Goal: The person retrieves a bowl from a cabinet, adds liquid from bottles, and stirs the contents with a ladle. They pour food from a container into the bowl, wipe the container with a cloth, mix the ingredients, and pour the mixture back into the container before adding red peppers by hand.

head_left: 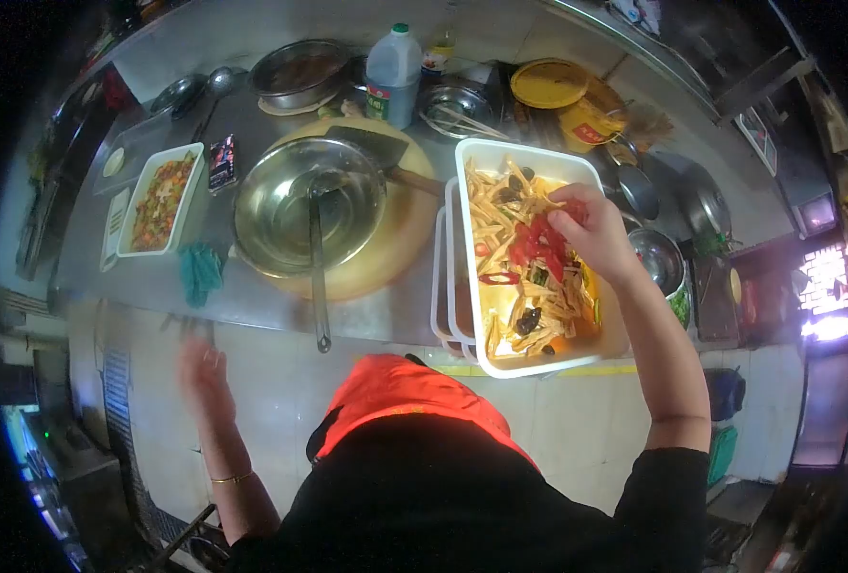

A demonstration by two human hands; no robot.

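My right hand (588,227) is over a white rectangular tub (538,365), its fingers closed on red pepper pieces (546,244). More of the red pieces lie just beneath the fingertips. In the tub are pale yellow tofu-skin sticks (489,212), dark wood-ear pieces (529,321) and an orange liquid. My left hand (202,372) is raised in front of the counter edge, below a teal cloth (200,273). It is smeared by motion, so its fingers cannot be made out, and I see nothing in it.
A steel bowl (261,224) with a ladle (317,286) sits on a round board (407,239), beside a cleaver (371,145). A tub of diced vegetables (163,205) stands left. Behind are a large jug (393,72) and a yellow bucket (588,122). More tubs (440,286) are under the white one.
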